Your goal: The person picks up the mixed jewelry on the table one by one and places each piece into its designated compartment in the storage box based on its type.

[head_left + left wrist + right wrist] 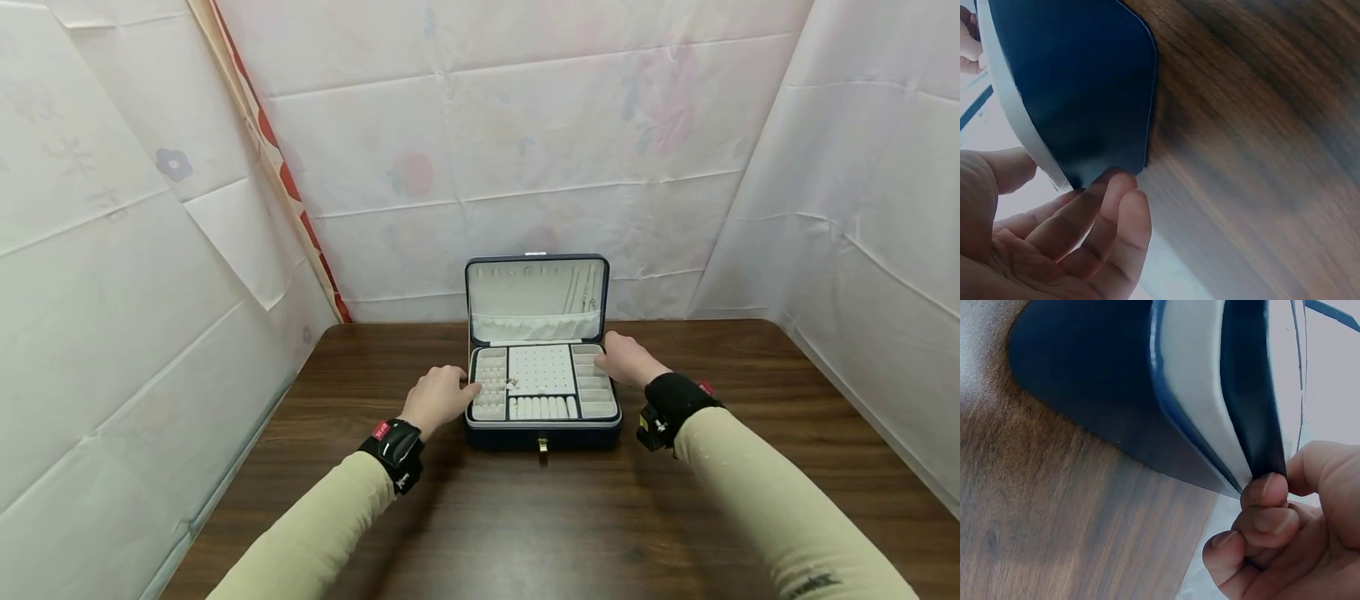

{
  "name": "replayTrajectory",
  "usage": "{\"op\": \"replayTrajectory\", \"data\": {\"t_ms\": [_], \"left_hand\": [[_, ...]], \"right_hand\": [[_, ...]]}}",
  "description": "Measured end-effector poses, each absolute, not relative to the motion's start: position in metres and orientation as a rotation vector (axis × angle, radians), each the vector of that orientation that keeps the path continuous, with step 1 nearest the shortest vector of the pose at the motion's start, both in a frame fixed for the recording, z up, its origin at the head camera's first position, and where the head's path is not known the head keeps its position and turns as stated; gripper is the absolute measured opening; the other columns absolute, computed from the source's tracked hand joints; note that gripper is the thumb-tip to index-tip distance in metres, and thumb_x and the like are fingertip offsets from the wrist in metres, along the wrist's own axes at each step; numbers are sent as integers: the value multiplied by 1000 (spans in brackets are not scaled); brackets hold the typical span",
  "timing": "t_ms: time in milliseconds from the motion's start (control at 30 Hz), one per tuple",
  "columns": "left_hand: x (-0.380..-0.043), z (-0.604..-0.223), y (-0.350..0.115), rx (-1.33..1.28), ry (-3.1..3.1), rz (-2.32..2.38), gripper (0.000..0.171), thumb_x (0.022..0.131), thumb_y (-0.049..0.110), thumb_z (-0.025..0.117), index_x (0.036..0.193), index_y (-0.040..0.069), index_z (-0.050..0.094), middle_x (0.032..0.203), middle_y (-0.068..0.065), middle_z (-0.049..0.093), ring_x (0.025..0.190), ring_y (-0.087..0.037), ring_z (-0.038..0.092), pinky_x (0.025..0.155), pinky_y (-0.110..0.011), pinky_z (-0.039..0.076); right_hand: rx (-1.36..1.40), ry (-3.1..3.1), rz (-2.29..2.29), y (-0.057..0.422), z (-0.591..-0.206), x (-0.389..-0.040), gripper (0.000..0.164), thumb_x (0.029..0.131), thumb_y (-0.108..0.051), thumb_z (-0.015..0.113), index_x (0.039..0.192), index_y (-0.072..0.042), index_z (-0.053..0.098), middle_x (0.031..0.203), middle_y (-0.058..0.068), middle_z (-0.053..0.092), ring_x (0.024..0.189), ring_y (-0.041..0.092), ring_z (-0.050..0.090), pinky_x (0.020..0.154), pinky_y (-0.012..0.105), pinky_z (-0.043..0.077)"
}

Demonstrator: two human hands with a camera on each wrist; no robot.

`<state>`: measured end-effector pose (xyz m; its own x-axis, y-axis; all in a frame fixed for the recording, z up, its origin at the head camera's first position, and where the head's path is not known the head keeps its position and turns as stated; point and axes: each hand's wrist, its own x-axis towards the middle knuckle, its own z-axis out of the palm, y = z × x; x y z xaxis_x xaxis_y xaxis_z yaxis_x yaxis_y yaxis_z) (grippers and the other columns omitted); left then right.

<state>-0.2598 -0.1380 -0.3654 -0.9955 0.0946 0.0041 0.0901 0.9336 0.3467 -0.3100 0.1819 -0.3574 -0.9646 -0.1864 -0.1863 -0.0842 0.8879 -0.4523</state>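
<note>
A navy jewelry box stands with its lid raised at the back. Inside is a white compartmented tray with a square earring panel and ring rolls; small jewelry pieces lie near the panel's left edge. My left hand is at the box's left side, thumb over the rim and fingers against the outer wall. On the right side, my right hand pinches the tray's navy edge near the back corner. In the right wrist view that edge stands above a white inner band.
Several thin necklaces hang inside the lid above a gathered pocket. A gold clasp sits on the box front. The dark wood table reaches back to white patterned sheets hanging behind and on both sides.
</note>
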Motion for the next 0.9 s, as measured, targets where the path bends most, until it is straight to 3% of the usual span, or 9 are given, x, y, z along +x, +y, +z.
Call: {"op": "replayTrajectory", "data": {"t_ms": [133, 300, 500, 633, 900], "left_hand": [[-261, -365, -138, 161, 3068, 585, 38, 99, 40, 63, 113, 7, 75, 106, -8, 73, 80, -22, 63, 63, -40, 50], [-264, -364, -138, 197, 3050, 644, 30, 99, 35, 64, 94, 9, 77, 87, -6, 71, 70, -19, 57, 58, -34, 43], [-267, -364, -139, 177, 2975, 764, 28, 99, 31, 66, 99, 6, 79, 74, -2, 68, 61, -16, 58, 56, -28, 42], [-269, -364, -141, 79, 2856, 870, 29, 100, 32, 66, 103, 5, 77, 63, -3, 62, 55, -21, 64, 51, -27, 45], [-270, -362, -143, 41, 2813, 908, 30, 101, 31, 66, 109, 5, 77, 78, -8, 70, 64, -27, 71, 56, -33, 56]], "right_hand": [[-189, 2832, -672, 182, -359, -312, 37, 101, -11, 45, 127, 15, 45, 101, 21, 55, 83, 28, 53, 71, 38, 44], [-195, 2791, -738, 186, -362, -313, 15, 101, -10, 43, 105, 4, 46, 81, 10, 47, 65, 20, 47, 60, 32, 39], [-195, 2715, -914, 193, -366, -308, 13, 104, -11, 45, 95, -3, 41, 65, 4, 47, 52, 15, 41, 52, 30, 35], [-191, 2692, -978, 194, -368, -306, 14, 105, -12, 48, 97, -3, 41, 66, 5, 49, 52, 16, 41, 52, 31, 36], [-176, 2668, -997, 191, -368, -306, 16, 107, -14, 49, 99, -2, 41, 68, 7, 50, 51, 15, 40, 53, 31, 37]]}}
